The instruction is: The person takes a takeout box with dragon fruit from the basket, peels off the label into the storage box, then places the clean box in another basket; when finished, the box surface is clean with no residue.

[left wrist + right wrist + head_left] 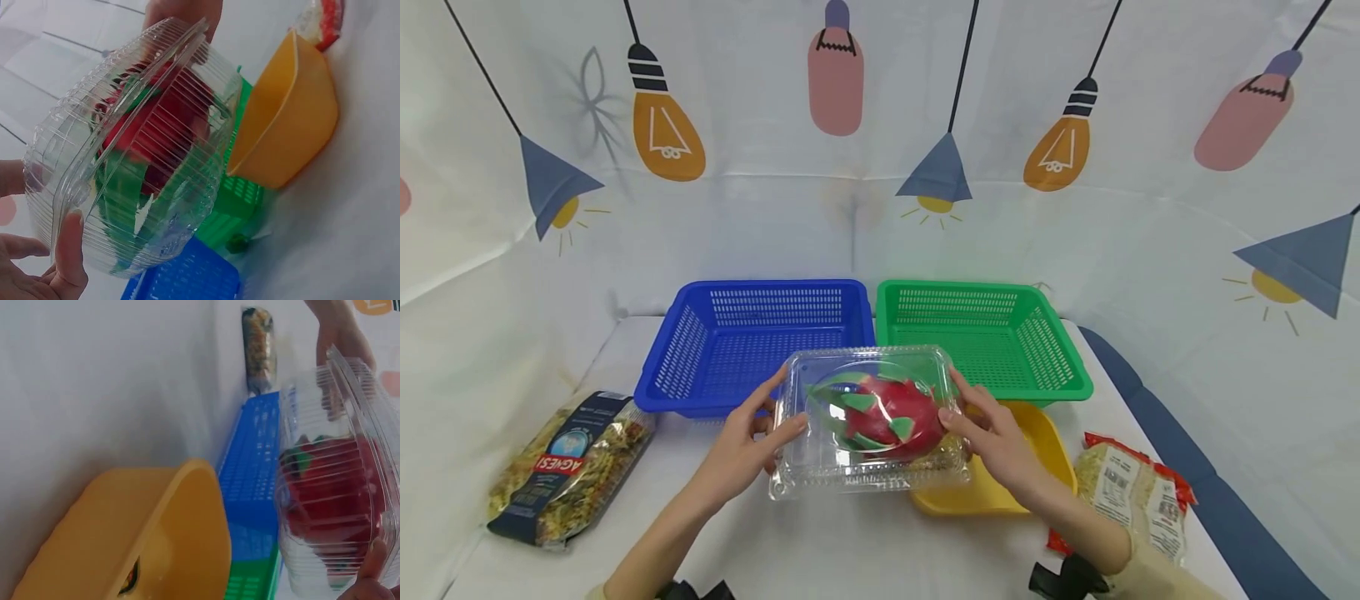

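Observation:
A clear plastic clamshell box [838,482] with a red and green dragon fruit [898,417] inside is held up above the table, its lid down. My left hand [751,446] grips the box's left end, thumb on top. At the right end my right hand [1003,437] holds it the same way, thumb on the lid. Both wrist views show the box [69,181] from its ends, raised off the table. Part of a yellow bin [1041,433] is hidden behind the box and right hand.
A blue basket [760,400] and a green basket [985,387] stand side by side at the back. To the left lies a pasta bag [568,467]; a red-edged bag [1131,496] lies at right. Something small and dark [130,578] shows inside the yellow bin.

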`<control>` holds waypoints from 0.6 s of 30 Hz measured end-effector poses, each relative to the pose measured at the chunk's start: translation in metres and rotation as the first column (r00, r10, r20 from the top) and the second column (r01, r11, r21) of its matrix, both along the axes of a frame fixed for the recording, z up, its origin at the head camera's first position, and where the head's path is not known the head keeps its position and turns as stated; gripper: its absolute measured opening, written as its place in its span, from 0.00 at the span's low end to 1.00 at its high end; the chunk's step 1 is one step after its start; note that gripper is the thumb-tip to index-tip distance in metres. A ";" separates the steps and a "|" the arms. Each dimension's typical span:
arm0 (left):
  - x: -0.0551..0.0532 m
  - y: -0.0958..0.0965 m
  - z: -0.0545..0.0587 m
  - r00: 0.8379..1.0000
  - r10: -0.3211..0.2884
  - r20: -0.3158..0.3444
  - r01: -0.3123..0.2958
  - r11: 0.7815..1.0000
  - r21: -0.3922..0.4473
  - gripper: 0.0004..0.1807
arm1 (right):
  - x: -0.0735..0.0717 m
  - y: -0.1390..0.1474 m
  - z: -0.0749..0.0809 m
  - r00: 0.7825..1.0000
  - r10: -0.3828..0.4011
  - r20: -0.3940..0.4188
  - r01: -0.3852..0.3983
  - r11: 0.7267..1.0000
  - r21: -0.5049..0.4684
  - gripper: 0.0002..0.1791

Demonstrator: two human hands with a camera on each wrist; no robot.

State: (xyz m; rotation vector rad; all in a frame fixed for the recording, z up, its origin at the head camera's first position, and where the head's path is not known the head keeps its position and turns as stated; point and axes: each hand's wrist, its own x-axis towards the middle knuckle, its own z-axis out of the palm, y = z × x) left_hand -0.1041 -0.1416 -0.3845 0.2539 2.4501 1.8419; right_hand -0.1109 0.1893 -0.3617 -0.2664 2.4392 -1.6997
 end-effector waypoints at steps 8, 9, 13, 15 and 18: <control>-0.024 0.020 0.004 1.000 -0.014 -0.014 0.014 1.000 -0.007 0.40 | -0.011 0.016 0.006 0.996 -0.080 0.040 0.079 0.997 0.006 0.34; -0.027 0.022 0.004 1.000 -0.016 -0.012 0.016 1.000 -0.006 0.40 | -0.012 0.018 0.006 0.995 -0.089 0.048 0.089 0.996 0.012 0.34; -0.036 0.032 0.005 1.000 -0.026 -0.011 0.026 1.000 0.008 0.40 | -0.019 0.026 0.008 0.991 -0.119 0.067 0.117 0.993 0.027 0.35; -0.041 0.037 0.005 1.000 -0.029 -0.009 0.029 0.999 0.019 0.40 | -0.022 0.030 0.009 0.989 -0.126 0.072 0.126 0.992 0.012 0.35; -0.048 0.044 0.004 1.000 -0.028 -0.014 0.028 0.999 0.029 0.40 | -0.028 0.034 0.011 0.985 -0.145 0.093 0.146 0.989 -0.008 0.35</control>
